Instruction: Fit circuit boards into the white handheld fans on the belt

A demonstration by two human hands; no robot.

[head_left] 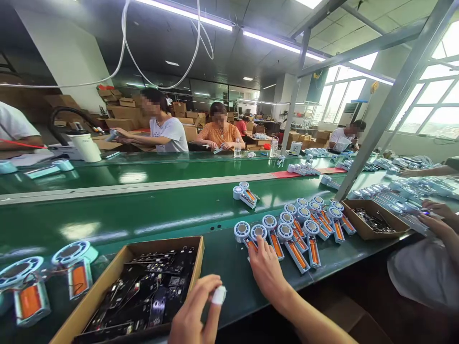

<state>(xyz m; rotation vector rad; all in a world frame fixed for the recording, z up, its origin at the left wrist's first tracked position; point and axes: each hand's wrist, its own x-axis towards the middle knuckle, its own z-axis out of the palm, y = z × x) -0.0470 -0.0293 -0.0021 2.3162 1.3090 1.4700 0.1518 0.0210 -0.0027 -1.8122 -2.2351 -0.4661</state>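
Note:
My right hand [267,267] reaches to the front of a cluster of light-blue handheld fans, its fingers closed around the upper handle of one fan [258,232]. That fan has a round slotted head; its handle, partly hidden by my fingers, shows orange inside. The other fans [286,232] lie close around it with orange cells in open handles. My left hand [197,310] hovers beside a cardboard box [201,253] of black circuit boards [154,286]. Its fingers are bent, with a white cover [219,295] on the thumb tip, and nothing shows between them.
Two more fans [73,253] lie left of the box. A pair of fans [246,193] sits further back on the green bench [143,224]. Another board box [380,234] and a co-worker's hands [439,215] are at right. A slanted metal post [380,110] rises there. Co-workers sit opposite.

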